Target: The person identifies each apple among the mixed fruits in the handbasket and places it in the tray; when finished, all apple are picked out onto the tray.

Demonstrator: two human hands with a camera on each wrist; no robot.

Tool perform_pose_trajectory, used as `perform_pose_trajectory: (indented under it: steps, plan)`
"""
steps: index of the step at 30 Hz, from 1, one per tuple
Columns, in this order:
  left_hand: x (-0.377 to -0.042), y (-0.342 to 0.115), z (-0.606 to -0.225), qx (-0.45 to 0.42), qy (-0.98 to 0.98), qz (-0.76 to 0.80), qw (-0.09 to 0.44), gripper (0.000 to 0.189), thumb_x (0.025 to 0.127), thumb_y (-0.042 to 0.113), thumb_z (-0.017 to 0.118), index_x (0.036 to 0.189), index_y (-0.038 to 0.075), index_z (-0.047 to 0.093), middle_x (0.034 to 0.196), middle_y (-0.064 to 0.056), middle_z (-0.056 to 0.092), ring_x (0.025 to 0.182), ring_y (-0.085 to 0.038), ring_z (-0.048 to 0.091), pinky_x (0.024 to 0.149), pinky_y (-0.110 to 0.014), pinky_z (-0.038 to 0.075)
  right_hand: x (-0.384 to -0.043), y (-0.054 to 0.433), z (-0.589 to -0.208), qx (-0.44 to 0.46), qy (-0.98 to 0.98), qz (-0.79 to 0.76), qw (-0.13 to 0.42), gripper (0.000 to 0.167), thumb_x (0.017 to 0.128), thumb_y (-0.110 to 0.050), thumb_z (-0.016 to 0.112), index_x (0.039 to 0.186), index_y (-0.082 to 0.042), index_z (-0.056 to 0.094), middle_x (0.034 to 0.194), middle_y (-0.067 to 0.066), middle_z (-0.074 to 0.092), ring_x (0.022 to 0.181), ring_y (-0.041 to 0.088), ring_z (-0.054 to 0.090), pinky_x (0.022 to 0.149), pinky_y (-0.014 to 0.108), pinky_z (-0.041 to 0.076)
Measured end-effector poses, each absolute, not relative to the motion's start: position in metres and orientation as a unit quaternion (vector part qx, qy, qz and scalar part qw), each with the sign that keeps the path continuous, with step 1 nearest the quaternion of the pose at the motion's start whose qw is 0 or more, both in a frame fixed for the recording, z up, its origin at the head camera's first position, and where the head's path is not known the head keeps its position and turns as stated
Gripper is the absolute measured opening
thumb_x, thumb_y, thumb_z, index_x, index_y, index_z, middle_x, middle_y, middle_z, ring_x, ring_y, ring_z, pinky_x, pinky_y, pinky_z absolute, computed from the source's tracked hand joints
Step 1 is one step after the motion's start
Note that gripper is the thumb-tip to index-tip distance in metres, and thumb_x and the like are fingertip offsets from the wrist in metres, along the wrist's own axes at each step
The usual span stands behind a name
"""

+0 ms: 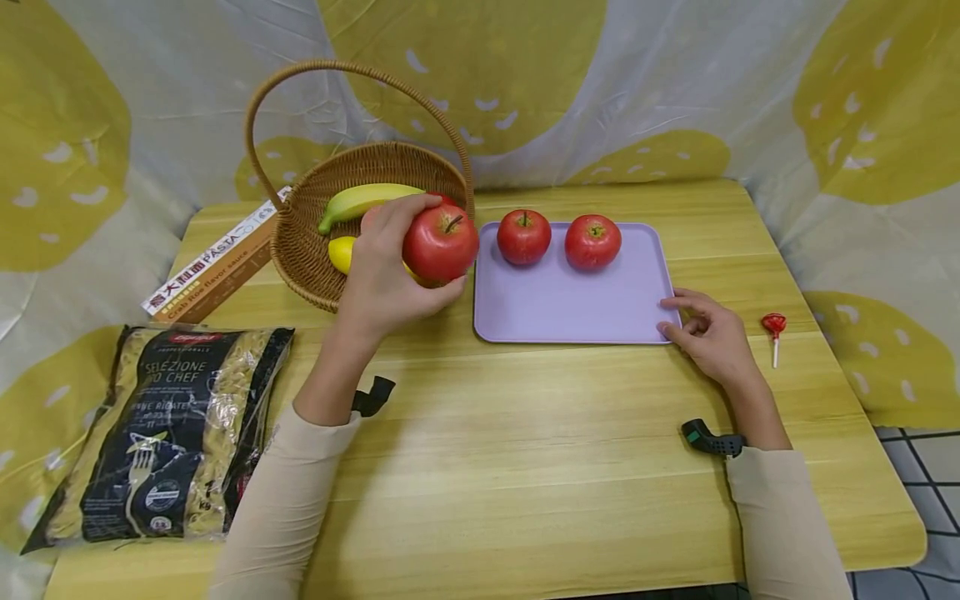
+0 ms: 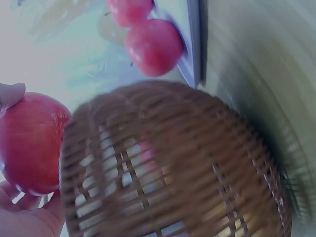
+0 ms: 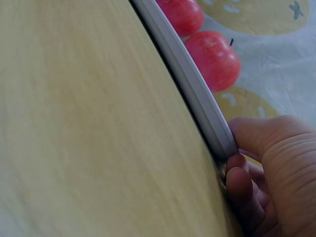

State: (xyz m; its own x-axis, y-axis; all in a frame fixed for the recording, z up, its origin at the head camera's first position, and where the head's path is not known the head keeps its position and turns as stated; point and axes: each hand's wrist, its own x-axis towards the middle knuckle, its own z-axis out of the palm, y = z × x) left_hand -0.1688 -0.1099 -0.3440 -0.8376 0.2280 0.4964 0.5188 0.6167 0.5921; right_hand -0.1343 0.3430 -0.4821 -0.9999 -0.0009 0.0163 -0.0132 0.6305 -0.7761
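red apple (image 1: 441, 244); lilac tray (image 1: 570, 304)

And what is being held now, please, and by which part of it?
The left hand holds a red apple by its sides; the right hand pinches the lilac tray by its rim, at the right end, toward the front corner.

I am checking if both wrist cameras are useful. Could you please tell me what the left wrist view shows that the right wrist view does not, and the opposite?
Only the left wrist view shows the left hand holding a red apple, and the woven basket; what lies behind its weave is unclear.

Only the right wrist view shows the right hand, gripping the tray by its edge.

Both show two other red apples, part of the tray, some tabletop and pale cloth.
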Motion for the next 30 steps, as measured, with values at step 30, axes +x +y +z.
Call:
perform_pose_trajectory:
  steps: [30]
  plan:
    - [-0.171,-0.026,-0.402,-0.265,-0.894,-0.358,0.045,0.081,0.073,0.044,0.090,0.142,0.019,0.053,0.145,0.001,0.055,0.133,-0.019,0.052,0.112,-0.046,0.045,-0.135,0.344,-0.482,0.009,-0.906,0.424,0.007,0.036,0.094,-0.021,0.077,0.127,-0.008,0.071,0.149,0.011,0.056,0.065,0.003,0.054,0.051,0.017,0.044]
